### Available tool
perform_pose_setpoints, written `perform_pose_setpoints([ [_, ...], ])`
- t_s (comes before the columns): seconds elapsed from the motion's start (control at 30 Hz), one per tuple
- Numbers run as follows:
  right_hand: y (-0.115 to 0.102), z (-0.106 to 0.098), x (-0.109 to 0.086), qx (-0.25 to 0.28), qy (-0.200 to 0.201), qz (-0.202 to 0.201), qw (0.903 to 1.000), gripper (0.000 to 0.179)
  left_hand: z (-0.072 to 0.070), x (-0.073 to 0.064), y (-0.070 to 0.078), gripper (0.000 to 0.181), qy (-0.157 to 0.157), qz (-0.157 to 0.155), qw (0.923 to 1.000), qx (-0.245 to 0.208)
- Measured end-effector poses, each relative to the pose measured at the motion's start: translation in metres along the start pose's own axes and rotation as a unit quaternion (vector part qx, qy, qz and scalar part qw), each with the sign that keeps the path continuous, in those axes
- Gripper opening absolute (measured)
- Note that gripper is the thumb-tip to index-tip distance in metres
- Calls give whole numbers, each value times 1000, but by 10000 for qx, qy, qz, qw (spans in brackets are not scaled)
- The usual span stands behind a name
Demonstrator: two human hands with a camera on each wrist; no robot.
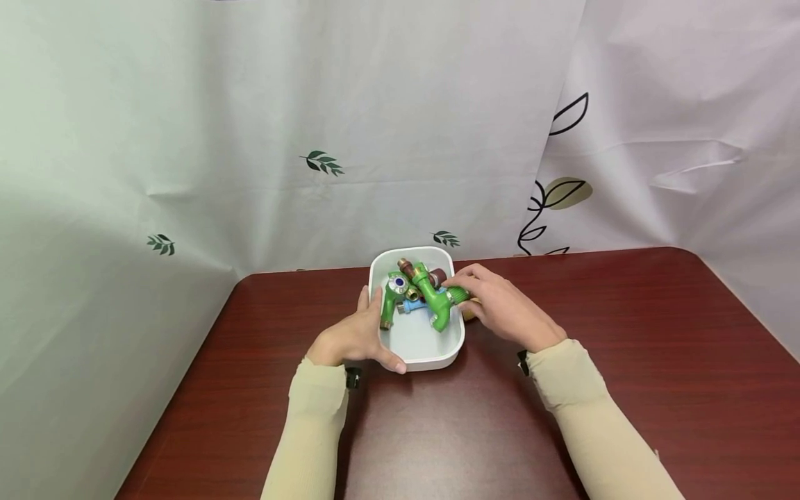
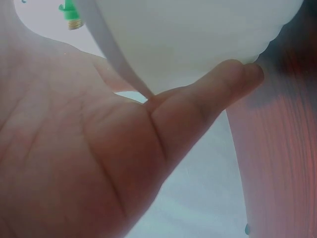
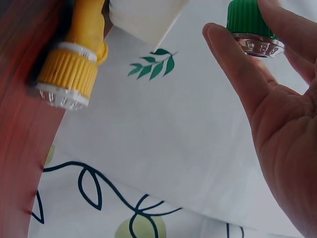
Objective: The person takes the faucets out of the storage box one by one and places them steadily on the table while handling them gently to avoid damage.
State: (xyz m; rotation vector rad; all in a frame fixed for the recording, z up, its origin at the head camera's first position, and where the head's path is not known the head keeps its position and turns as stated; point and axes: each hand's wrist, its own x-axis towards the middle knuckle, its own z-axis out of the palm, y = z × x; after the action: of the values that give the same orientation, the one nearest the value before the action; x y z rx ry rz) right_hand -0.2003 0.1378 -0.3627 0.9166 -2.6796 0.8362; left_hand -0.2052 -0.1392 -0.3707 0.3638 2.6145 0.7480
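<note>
A white plastic tub (image 1: 420, 347) stands on the table and contains several toy-like taps. My left hand (image 1: 357, 335) holds it at the left front corner, fingers along the left wall and thumb at the front rim. My right hand (image 1: 503, 305) pinches the ribbed knob of a green tap (image 1: 440, 312), whose body hangs over the tub's right side. In the right wrist view the knob (image 3: 250, 17) sits between thumb and fingers. Another green tap (image 1: 389, 309), a blue tap (image 1: 411, 305) and a dark red tap (image 1: 406, 268) lie inside, partly overlapped.
A yellow tap (image 3: 72, 64) lies on the table beside the tub's right wall, mostly hidden by the right hand in the head view. The dark red wooden table (image 1: 625, 361) ends at a pale curtain (image 1: 400, 139) with leaf prints behind the tub.
</note>
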Motion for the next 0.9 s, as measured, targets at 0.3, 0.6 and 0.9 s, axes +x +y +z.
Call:
perform_pose_setpoints([
  [0.3, 8, -11, -3, -35, 79, 110, 9999, 37, 0, -1, 0, 154, 3, 6, 10000, -43],
  [0.6, 18, -20, -7, 42, 125, 382, 9992, 36, 0, -1, 1, 153, -13, 33, 10000, -44],
  [0.9, 26, -27, -10, 94, 173, 536, 9984, 36, 0, 0, 1, 154, -9, 85, 10000, -3],
])
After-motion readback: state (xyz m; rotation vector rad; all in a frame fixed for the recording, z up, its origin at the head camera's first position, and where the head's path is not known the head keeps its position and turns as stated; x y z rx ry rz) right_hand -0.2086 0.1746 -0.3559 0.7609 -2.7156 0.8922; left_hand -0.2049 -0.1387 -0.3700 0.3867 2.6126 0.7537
